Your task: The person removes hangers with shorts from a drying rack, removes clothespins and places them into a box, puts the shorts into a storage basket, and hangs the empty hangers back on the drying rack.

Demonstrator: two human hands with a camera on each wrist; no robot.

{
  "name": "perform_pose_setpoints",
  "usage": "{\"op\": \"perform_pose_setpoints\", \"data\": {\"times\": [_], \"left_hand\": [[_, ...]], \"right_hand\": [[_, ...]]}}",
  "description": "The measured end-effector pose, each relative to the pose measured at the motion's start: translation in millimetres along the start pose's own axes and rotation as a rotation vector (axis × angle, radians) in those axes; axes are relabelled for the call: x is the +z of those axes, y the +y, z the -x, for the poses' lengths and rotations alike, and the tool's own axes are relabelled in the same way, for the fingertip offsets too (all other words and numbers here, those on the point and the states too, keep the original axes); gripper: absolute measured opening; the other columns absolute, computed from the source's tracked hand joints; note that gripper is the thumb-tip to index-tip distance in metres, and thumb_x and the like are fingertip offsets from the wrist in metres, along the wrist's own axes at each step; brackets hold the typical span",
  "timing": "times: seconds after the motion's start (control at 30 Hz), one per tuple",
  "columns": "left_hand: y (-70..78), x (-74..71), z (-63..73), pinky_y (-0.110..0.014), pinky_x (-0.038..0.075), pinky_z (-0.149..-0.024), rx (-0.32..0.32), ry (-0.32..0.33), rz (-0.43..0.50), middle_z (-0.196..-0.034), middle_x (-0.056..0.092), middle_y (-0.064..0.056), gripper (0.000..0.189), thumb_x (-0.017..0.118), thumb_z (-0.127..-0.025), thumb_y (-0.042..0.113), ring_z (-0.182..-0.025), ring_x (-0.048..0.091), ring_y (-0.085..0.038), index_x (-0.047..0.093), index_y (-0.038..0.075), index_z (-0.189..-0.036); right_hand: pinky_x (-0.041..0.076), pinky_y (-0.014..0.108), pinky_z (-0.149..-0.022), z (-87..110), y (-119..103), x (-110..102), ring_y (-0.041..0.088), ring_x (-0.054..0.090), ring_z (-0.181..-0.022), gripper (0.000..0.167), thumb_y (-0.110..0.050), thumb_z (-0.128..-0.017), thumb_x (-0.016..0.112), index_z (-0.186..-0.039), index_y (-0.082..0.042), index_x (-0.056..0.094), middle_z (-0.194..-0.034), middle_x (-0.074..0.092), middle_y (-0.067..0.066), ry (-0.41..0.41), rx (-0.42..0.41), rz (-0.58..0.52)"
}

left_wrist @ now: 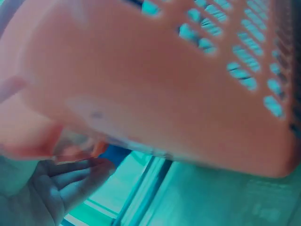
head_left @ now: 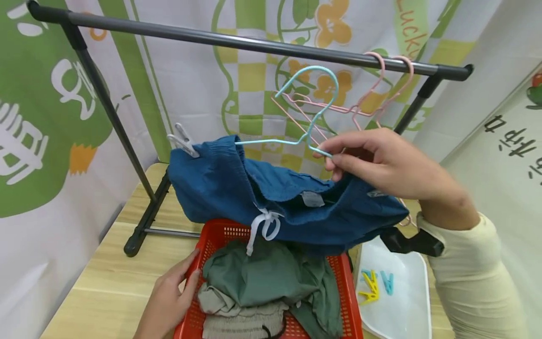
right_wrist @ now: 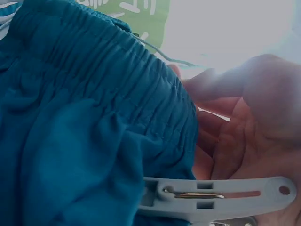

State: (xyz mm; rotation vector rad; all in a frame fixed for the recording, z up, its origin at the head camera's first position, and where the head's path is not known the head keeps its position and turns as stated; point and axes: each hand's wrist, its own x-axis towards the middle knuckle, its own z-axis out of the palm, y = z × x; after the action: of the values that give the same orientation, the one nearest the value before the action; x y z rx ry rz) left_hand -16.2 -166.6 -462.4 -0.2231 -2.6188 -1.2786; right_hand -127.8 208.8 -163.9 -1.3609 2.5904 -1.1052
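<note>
My right hand [head_left: 372,162] pinches the wire of a light blue hanger [head_left: 271,141] between thumb and fingers. From the hanger hang blue shorts [head_left: 228,183] with a white drawstring bow [head_left: 266,226]. A white clothespin [head_left: 185,142] grips the waistband at the left end; a grey-white clothespin [right_wrist: 211,197] sits at the other end, close below my right hand in the right wrist view. The hanger's hook stands in front of the rack's bar, apart from it. My left hand [head_left: 169,294] rests at the left rim of a red basket [head_left: 211,230], its fingers along the side.
A black and grey clothes rack [head_left: 220,40] stands on the wooden table [head_left: 97,282]. Two pink hangers [head_left: 377,94] hang at its right end. Green and beige clothes [head_left: 271,278] fill the basket. A white tray [head_left: 398,315] at right holds yellow and blue clothespins [head_left: 370,287].
</note>
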Motion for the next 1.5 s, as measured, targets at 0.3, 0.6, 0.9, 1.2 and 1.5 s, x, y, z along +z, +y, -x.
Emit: {"op": "perform_pose_setpoints", "data": {"times": [0.3,0.6,0.9,1.2,1.5], "left_hand": [[12.1,-46.6,-32.2,-0.01,0.035,-0.105,0.167,0.241,-0.05,-0.138,0.063,-0.014,0.047,0.07,-0.096,0.002,-0.121,0.062,-0.035,0.062,0.004,-0.141],[43.9,-81.9,-63.7,-0.014,0.044,-0.1,0.353,0.143,0.074,-0.145,0.059,-0.009,0.061,0.065,-0.095,-0.009,-0.127,0.056,-0.007,0.054,0.012,-0.151],[50.8,-71.2,-66.1,-0.015,0.048,-0.094,0.427,0.066,0.108,-0.138,0.063,-0.009,0.051,0.06,-0.096,-0.014,-0.122,0.06,-0.008,0.059,0.003,-0.144],[43.0,-58.2,-61.6,-0.015,0.05,-0.093,0.486,0.024,0.096,-0.114,0.073,-0.005,0.041,0.071,-0.082,-0.022,-0.106,0.069,-0.014,0.075,0.002,-0.115],[28.8,-48.6,-49.1,-0.011,0.051,-0.085,0.377,-0.023,0.019,-0.104,0.075,0.002,0.032,0.072,-0.086,-0.017,-0.093,0.073,-0.015,0.077,0.007,-0.107]], "right_hand": [[0.055,0.026,-0.07,22.1,12.1,3.7,0.015,0.067,-0.084,0.033,0.01,-0.103,0.051,-0.131,-0.002,0.064,-0.099,0.068,0.003,-0.164,-0.158,-0.142],[0.058,0.029,-0.072,40.8,27.7,21.6,0.014,0.069,-0.085,0.04,0.015,-0.1,0.054,-0.133,-0.005,0.063,-0.1,0.07,0.004,-0.203,-0.162,-0.202],[0.059,0.029,-0.071,58.9,44.4,40.3,0.014,0.069,-0.084,0.039,0.018,-0.097,0.055,-0.129,-0.002,0.064,-0.099,0.068,0.004,-0.181,-0.191,-0.252],[0.059,0.032,-0.072,74.2,68.2,71.0,0.015,0.067,-0.086,0.041,0.02,-0.097,0.053,-0.128,-0.005,0.065,-0.1,0.068,0.002,-0.222,-0.111,-0.329],[0.06,0.031,-0.074,82.5,82.2,94.2,0.015,0.069,-0.088,0.038,0.014,-0.1,0.056,-0.129,-0.009,0.067,-0.102,0.072,0.004,-0.219,-0.069,-0.288]]}}
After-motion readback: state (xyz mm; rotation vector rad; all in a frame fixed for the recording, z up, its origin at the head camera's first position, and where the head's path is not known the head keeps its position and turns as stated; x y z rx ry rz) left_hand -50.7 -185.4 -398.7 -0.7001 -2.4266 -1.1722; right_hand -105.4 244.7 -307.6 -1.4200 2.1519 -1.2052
